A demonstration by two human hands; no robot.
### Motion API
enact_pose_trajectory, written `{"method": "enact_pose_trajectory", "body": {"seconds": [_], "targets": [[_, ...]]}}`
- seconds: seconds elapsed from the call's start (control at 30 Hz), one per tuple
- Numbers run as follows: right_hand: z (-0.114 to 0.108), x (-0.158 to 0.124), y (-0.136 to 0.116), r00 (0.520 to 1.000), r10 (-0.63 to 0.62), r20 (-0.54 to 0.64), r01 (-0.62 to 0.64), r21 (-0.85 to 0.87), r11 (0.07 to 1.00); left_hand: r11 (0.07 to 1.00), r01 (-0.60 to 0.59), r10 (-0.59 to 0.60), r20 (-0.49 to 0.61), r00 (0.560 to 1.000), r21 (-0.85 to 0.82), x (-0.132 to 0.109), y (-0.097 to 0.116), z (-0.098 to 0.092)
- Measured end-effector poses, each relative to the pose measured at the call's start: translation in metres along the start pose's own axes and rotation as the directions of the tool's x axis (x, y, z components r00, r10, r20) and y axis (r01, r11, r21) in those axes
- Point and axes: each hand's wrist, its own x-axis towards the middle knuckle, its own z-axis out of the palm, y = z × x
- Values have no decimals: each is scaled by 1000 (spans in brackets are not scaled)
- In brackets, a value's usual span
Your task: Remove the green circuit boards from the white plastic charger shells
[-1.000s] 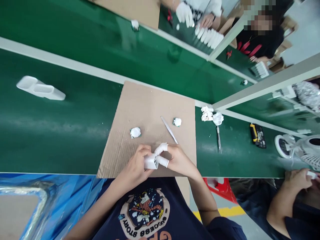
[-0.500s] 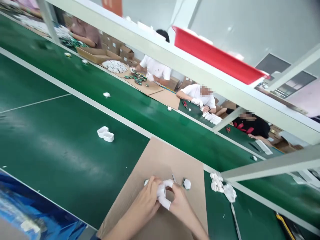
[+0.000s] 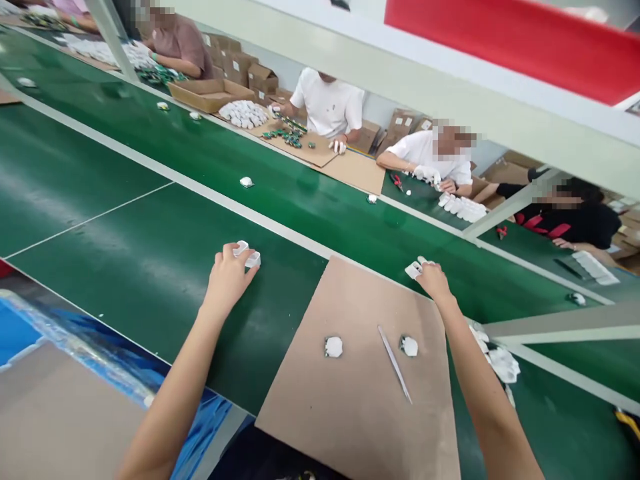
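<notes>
My left hand (image 3: pixel 227 277) is stretched out over the green table, its fingers closed round two small white trays (image 3: pixel 250 256). Out at the belt's edge, my right hand (image 3: pixel 434 280) pinches a small white piece (image 3: pixel 414 269). Between my arms lies a cardboard sheet (image 3: pixel 360 407). On it are a white part with a green edge (image 3: pixel 333 347) at the left, a similar part (image 3: pixel 409 346) at the right, and slim tweezers (image 3: pixel 395 365) between them.
The green belt (image 3: pixel 300 200) runs past, carrying scattered small white parts. White pieces (image 3: pixel 504 365) lie right of the cardboard by a metal post (image 3: pixel 555 323). A red tray (image 3: pixel 525 43) sits on the overhead rail. Several people work across the belt.
My hands have parted: the left reached left to the white trays, the right moved up and right to the belt's edge with the white piece. The view has shifted.
</notes>
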Motion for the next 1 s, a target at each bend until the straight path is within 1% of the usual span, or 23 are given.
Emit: {"method": "enact_pose_trajectory", "body": {"seconds": [0.07,0.1,0.13,0.17,0.2,0.23,0.27,0.3,0.33,0.37,0.4,0.43,0.57,0.6,0.63,0.67,0.7,0.8,0.83,0.87,0.9,0.97,1.0], "targets": [[4,-24,-16,993,-114,2,114,-16,993,1000,17,-17,1,1000,15,1,1,7],[7,-42,-27,978,-206,26,206,-8,978,1000,23,-23,0,1000,18,2,1,10],[11,-63,-40,945,-320,69,320,14,947,999,28,-28,0,1000,19,2,2,12],[17,-86,-53,890,-439,125,437,48,898,999,31,-31,0,1000,20,2,2,13],[23,-109,-67,816,-549,183,543,87,835,999,34,-34,0,999,21,3,2,15],[30,-130,-80,744,-630,223,621,120,775,999,35,-35,0,999,21,2,2,15],[38,-149,-91,689,-682,245,671,139,728,999,35,-35,-2,999,20,2,3,16],[45,-164,-101,649,-716,259,705,148,693,999,33,-33,-4,999,18,1,4,16],[51,-174,-108,624,-733,269,726,147,672,999,31,-31,-7,1000,16,0,5,17],[57,-182,-112,617,-737,276,734,136,666,1000,28,-28,-10,1000,11,-2,6,17],[61,-186,-115,624,-729,282,732,115,672,1000,24,-24,-12,1000,5,-3,7,17],[65,-189,-115,645,-709,284,720,85,689,1000,21,-21,-13,1000,-4,-4,7,18],[66,-197,-106,770,-587,250,618,-66,783,998,20,-20,0,1000,-55,-4,8,18],[64,-200,-102,789,-567,237,599,-91,796,997,17,-17,11,1000,-73,-4,9,17],[61,-203,-97,794,-564,228,596,-100,797,995,11,-8,28,1000,-94,-4,11,16],[58,-205,-93,781,-582,225,612,-94,785,993,-2,8,52,999,-119,-6,14,14],[55,-206,-89,753,-617,230,646,-75,760,989,-22,35,84,996,-148,-10,19,11],[50,-205,-79,617,-741,264,766,15,643,953,-123,184,207,961,-276,-38,45,-1],[50,-203,-77,590,-759,273,783,33,621,929,-161,250,243,937,-332,-52,56,-6],[51,-201,-76,588,-759,278,784,35,620,899,-197,317,269,910,-392,-69,67,-10],[51,-199,-76,603,-746,281,773,26,634,868,-220,371,285,884,-446,-87,78,-15],[53,-197,-76,654,-703,279,733,-5,680,812,-234,447,310,839,-535,-124,96,-21],[53,-196,-76,675,-684,277,715,-16,699,792,-226,465,320,825,-568,-140,102,-23]]}}
